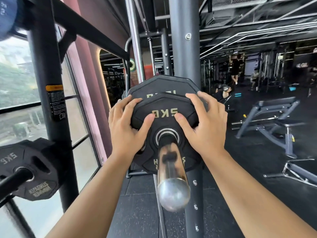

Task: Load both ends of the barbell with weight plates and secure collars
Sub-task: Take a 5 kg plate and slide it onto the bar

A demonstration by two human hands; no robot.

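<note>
Left hand [127,125] and right hand [205,125] each grasped the small black polygonal weight plate [164,121] at its upper corners, fingers curled over the rim and thumbs pressed on the face. The plate sat on the chrome barbell sleeve [172,170], directly in front of a larger black polygonal plate [160,84]. Gold lettering on the small plate read "5KG", inverted; a lower gold mark was largely hidden by the sleeve. The larger plate's gold lettering was mostly covered. Three plates were counted: two on the sleeve and a third black plate [36,170], also marked "5KG", on a dark storage peg [15,179] at left. A dark rack upright [51,107] carried an orange-and-black label [55,102], text illegible. The sleeve's outer length was bare to its rounded end. A grey bench [274,121] stood well apart at right.
</note>
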